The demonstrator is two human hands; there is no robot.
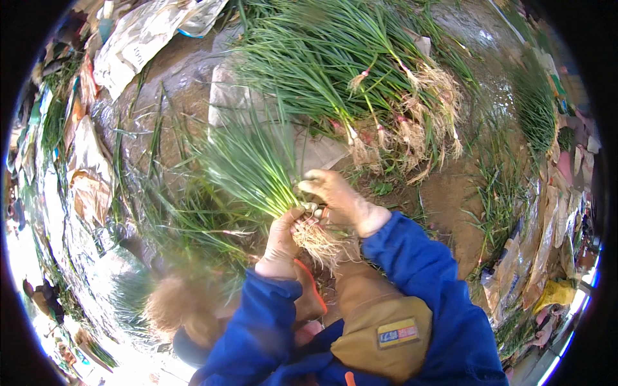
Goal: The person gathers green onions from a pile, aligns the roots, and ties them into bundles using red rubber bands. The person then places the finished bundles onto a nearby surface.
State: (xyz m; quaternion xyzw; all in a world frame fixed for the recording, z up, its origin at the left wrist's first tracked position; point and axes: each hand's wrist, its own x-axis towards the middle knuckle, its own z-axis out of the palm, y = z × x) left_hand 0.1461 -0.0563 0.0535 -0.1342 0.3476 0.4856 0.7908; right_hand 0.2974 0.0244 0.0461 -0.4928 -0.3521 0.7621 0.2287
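Note:
A bunch of green onions (260, 178) is gripped near its white bases by my left hand (282, 239), with the leaves pointing up and left and the pale roots hanging towards me. Beside the bulbs, on the right, is my right hand (333, 193), its thumb and index finger apart; its lower fingers are close to the bulbs, and whether they touch is unclear. A large heap of green onions (333, 62) lies on the ground beyond my hands, roots towards the right.
Loose leaves (193, 217) are scattered at the left. Another onion bundle (193, 309) with brown roots is blurred at lower left. Printed sacking (135, 48) lies at upper left, torn paper sacks (540, 236) at right, and a green bunch (533, 108) at upper right.

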